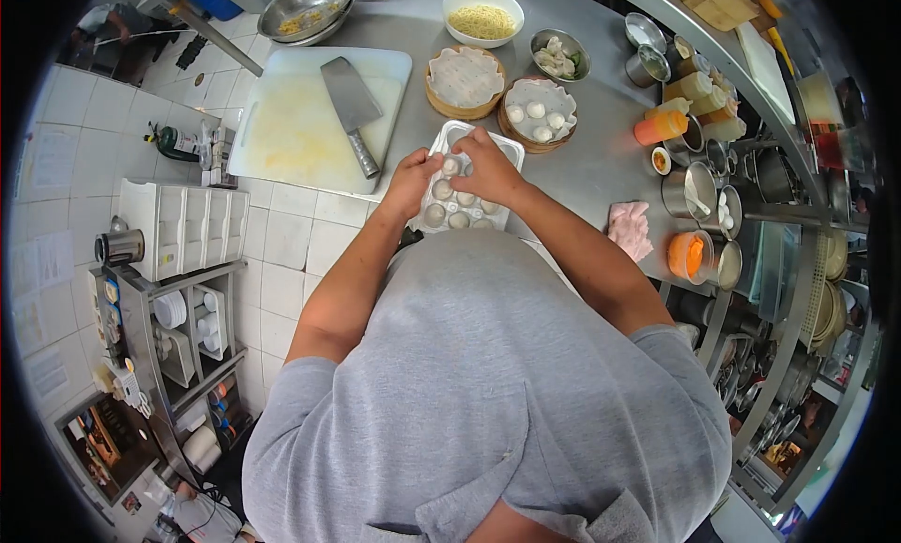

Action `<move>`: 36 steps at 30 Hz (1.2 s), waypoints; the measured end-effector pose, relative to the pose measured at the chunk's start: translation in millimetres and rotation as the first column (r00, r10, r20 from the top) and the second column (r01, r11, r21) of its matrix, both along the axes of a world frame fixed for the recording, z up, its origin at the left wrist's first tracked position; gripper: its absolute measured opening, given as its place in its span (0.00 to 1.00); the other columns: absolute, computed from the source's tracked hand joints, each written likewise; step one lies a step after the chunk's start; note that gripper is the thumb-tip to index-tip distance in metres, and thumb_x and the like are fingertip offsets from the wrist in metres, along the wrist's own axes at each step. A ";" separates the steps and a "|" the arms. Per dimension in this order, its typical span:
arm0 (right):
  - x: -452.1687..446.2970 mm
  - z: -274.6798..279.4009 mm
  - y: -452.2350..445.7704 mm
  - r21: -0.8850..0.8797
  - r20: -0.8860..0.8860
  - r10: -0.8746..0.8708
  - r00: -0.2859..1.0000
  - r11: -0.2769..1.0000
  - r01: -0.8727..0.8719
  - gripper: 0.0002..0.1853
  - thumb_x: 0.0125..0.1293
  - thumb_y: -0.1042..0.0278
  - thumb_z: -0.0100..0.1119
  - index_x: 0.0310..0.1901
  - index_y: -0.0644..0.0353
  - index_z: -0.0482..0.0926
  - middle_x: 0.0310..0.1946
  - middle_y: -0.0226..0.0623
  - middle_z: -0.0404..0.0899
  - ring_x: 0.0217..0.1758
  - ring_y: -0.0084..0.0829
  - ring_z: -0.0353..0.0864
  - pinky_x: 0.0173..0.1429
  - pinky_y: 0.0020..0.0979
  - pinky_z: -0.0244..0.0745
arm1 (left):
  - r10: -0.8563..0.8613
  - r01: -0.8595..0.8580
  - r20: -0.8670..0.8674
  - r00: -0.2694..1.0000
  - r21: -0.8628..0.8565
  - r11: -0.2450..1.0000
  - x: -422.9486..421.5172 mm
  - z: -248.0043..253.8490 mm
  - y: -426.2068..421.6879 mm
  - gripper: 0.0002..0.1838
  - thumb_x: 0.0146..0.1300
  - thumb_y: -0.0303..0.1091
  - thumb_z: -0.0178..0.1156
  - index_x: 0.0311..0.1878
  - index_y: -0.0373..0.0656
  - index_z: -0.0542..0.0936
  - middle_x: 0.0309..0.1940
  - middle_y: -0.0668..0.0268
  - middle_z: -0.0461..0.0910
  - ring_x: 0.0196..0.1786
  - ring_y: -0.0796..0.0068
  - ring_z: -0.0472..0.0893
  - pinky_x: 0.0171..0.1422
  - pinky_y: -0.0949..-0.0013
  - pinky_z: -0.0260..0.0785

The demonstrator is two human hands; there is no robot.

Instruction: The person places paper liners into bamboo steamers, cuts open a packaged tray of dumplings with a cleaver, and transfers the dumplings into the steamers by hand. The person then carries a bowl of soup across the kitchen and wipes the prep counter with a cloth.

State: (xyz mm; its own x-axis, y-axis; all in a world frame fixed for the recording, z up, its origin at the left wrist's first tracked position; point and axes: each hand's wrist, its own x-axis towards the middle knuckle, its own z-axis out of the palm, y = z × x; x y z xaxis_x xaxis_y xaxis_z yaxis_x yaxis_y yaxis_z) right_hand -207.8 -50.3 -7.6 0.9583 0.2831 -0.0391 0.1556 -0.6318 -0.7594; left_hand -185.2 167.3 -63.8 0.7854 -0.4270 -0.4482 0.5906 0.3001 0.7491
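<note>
A white plastic tray [514,152] with several round white dumplings [435,214] in its hollows lies at the counter's near edge. My left hand [413,181] is at the tray's left rim, its fingers closed on that edge. Over the tray's upper part is my right hand [490,170], fingers bent down among the dumplings; whatever its fingertips touch is hidden. Just beyond, a round bamboo steamer [511,130] lined with paper holds several white dumplings [536,109]. Beside it stands a second steamer [441,100], lined with paper and without dumplings.
A cleaver [352,97] rests on the white cutting board [272,111] at left. Behind the steamers are a bowl of noodles [483,19] and a metal bowl [561,55]. Sauce bottles [662,125], a pink cloth [630,229] and an orange container [692,257] are at right.
</note>
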 end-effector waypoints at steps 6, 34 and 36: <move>-0.2 -6.4 -0.7 0.047 0.027 -0.038 0.999 0.998 0.037 0.29 0.52 0.63 0.85 0.55 0.59 0.83 0.58 0.46 0.73 0.64 0.49 0.80 0.68 0.44 0.80 | -0.019 0.019 0.027 0.999 0.013 1.000 5.8 -1.6 -5.6 0.09 0.87 0.38 0.64 0.49 0.43 0.85 0.41 0.70 0.87 0.40 0.79 0.85 0.45 0.69 0.82; 86.8 11.9 -161.4 -0.422 0.215 -0.603 0.768 0.652 0.630 0.23 0.61 0.51 0.79 0.53 0.56 0.90 0.56 0.46 0.84 0.66 0.49 0.84 0.70 0.49 0.81 | -0.241 -0.013 0.289 0.927 0.664 0.747 20.3 9.2 9.8 0.19 0.76 0.45 0.74 0.43 0.35 0.84 0.32 0.71 0.79 0.36 0.79 0.73 0.40 0.66 0.69; 84.1 17.2 -157.1 -0.404 0.210 -0.621 0.755 0.648 0.645 0.21 0.63 0.53 0.78 0.53 0.56 0.90 0.56 0.45 0.84 0.66 0.49 0.84 0.70 0.50 0.81 | -0.240 -0.032 0.296 0.925 0.689 0.724 19.2 16.1 9.5 0.20 0.76 0.46 0.75 0.45 0.35 0.84 0.34 0.70 0.80 0.37 0.79 0.74 0.42 0.66 0.70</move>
State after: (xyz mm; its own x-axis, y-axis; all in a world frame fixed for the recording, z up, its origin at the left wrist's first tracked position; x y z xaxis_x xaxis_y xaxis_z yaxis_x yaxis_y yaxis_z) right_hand -123.7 -207.4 9.6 0.9018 -0.4290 0.0519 -0.3776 -0.8407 -0.3881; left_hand -166.0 176.8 -47.8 0.9101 -0.2082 -0.3583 0.2520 -0.4083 0.8774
